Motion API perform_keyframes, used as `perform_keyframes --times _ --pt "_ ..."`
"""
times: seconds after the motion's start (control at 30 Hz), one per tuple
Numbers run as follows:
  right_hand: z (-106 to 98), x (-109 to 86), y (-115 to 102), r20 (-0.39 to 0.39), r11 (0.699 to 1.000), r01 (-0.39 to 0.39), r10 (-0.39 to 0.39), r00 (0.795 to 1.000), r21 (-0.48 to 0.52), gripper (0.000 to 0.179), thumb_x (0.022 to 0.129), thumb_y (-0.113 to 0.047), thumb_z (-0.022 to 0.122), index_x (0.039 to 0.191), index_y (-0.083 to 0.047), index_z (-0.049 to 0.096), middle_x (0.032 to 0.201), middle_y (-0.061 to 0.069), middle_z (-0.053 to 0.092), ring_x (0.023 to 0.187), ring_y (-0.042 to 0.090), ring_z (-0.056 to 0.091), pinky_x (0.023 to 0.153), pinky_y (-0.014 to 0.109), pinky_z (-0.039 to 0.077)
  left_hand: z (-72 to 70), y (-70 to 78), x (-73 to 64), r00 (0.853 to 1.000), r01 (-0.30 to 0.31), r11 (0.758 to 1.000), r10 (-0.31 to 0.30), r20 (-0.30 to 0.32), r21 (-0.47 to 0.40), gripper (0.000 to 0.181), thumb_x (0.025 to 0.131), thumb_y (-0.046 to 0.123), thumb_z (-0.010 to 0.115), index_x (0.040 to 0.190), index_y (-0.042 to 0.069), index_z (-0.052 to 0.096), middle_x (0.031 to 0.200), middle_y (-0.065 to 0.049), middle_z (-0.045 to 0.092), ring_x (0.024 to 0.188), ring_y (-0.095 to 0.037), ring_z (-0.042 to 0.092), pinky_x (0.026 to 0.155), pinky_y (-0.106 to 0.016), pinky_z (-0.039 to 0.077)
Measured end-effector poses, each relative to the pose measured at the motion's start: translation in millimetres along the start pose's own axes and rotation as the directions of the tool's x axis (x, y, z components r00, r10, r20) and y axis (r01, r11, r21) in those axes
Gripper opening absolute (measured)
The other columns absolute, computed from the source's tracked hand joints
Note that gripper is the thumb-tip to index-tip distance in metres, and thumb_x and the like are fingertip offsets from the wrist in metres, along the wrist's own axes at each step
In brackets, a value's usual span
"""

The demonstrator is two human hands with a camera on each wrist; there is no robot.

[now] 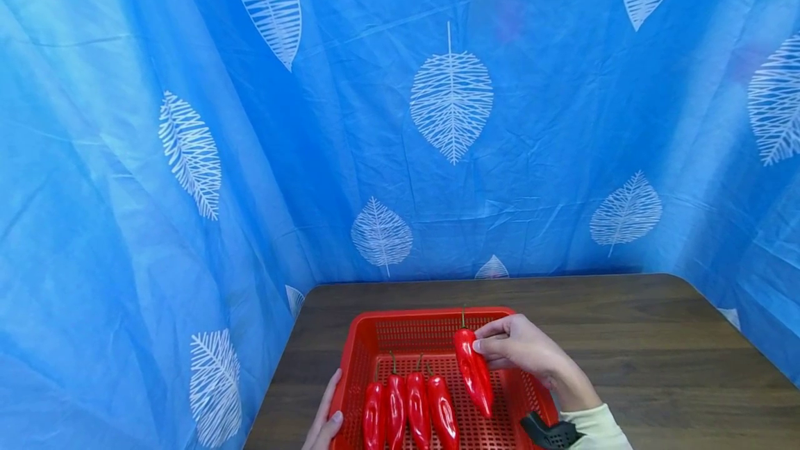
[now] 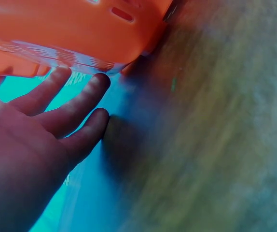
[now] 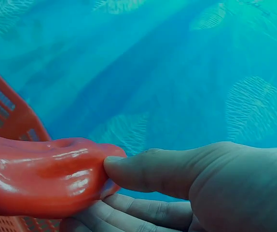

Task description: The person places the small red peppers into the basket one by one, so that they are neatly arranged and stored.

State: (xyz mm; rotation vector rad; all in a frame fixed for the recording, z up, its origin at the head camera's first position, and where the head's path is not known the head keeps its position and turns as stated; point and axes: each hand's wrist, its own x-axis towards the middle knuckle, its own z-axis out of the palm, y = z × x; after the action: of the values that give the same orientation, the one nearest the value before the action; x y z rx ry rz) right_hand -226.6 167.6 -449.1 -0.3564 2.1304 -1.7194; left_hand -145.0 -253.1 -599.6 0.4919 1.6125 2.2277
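Note:
My right hand point(image 1: 521, 347) pinches a glossy red chili pepper point(image 1: 473, 372) near its stem end, between thumb and fingers. The pepper hangs with its tip down over the right part of a red plastic basket point(image 1: 406, 317). The right wrist view shows the thumb pressed on the same pepper point(image 3: 47, 176). Several more red chili peppers point(image 1: 417, 408) lie side by side in the basket's left part, stems pointing away. At the basket's left wall is my left hand point(image 1: 323, 417); in the left wrist view its fingers point(image 2: 78, 108) are spread and fairly straight, close against the basket's outer side.
The basket stands on a dark wooden table point(image 1: 637, 346), with more tabletop to its right. A blue cloth point(image 1: 537, 158) with white leaf prints hangs behind and at both sides. A black strap device point(image 1: 551, 432) sits on the right wrist.

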Motion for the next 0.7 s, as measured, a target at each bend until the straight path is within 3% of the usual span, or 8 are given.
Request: perform_keyframes --times 0.07,0.23,0.43,0.57,0.67,0.7 --pt "5.4 5.4 1.3 0.019 1.0 0.0 0.0 1.0 0.014 0.037 0.102 -0.008 0.074 0.13 0.017 0.069 0.111 0.018 0.081 0.095 0.027 0.081 0.085 0.046 0.067 9.5 10.4 -0.6 0.998 0.039 0.999 -0.038 -0.039 0.012 0.062 0.117 0.04 0.041 0.169 0.062 0.017 0.159 0.012 0.037 0.139 -0.007 0.051 0.112 -0.036 0.049" --pt "16.6 14.9 7.1 0.051 0.999 -0.034 0.033 0.998 0.018 0.032 0.102 -0.009 0.074 0.126 0.013 0.072 0.107 0.015 0.082 0.091 0.026 0.081 0.084 0.046 0.068 20.7 24.1 -1.1 0.991 0.104 0.994 -0.101 -0.092 0.024 0.051 0.118 0.038 0.038 0.148 0.078 0.033 0.165 0.003 0.033 0.139 -0.01 0.05 0.112 -0.038 0.049" --pt "23.7 20.6 14.5 0.068 0.998 -0.063 0.062 0.996 0.018 0.029 0.101 -0.009 0.075 0.122 0.012 0.074 0.104 0.013 0.082 0.09 0.024 0.08 0.084 0.048 0.067 21.3 25.4 -1.2 0.982 0.138 0.99 -0.134 -0.133 0.028 0.052 0.117 0.041 0.041 0.152 0.077 0.029 0.173 -0.018 0.024 0.14 -0.014 0.051 0.111 -0.041 0.05" --pt "26.2 23.4 20.2 0.084 0.997 -0.074 0.073 0.994 0.007 0.026 0.101 -0.008 0.075 0.119 0.011 0.075 0.104 0.012 0.082 0.091 0.023 0.08 0.086 0.049 0.067 21.1 27.3 -1.7 0.974 0.17 0.985 -0.168 -0.153 0.002 0.063 0.116 0.042 0.043 0.168 0.064 0.014 0.175 -0.025 0.018 0.14 -0.016 0.053 0.111 -0.044 0.051" --pt "27.4 23.4 24.3 0.087 0.996 -0.085 0.085 0.993 -0.006 0.024 0.1 -0.007 0.075 0.116 0.01 0.076 0.102 0.012 0.081 0.092 0.023 0.08 0.085 0.048 0.067 21.4 27.5 -1.5 0.972 0.179 0.984 -0.179 -0.154 -0.013 0.075 0.116 0.042 0.043 0.176 0.042 -0.002 0.176 -0.027 0.015 0.14 -0.017 0.053 0.111 -0.044 0.051" --pt "27.7 22.9 25.4 0.085 0.996 -0.092 0.093 0.992 -0.01 0.023 0.1 -0.007 0.076 0.116 0.009 0.076 0.102 0.011 0.081 0.092 0.023 0.08 0.085 0.048 0.067 21.3 27.8 -1.2 0.97 0.183 0.983 -0.183 -0.158 -0.014 0.077 0.116 0.042 0.044 0.177 0.039 -0.004 0.176 -0.025 0.017 0.14 -0.017 0.053 0.111 -0.044 0.051"
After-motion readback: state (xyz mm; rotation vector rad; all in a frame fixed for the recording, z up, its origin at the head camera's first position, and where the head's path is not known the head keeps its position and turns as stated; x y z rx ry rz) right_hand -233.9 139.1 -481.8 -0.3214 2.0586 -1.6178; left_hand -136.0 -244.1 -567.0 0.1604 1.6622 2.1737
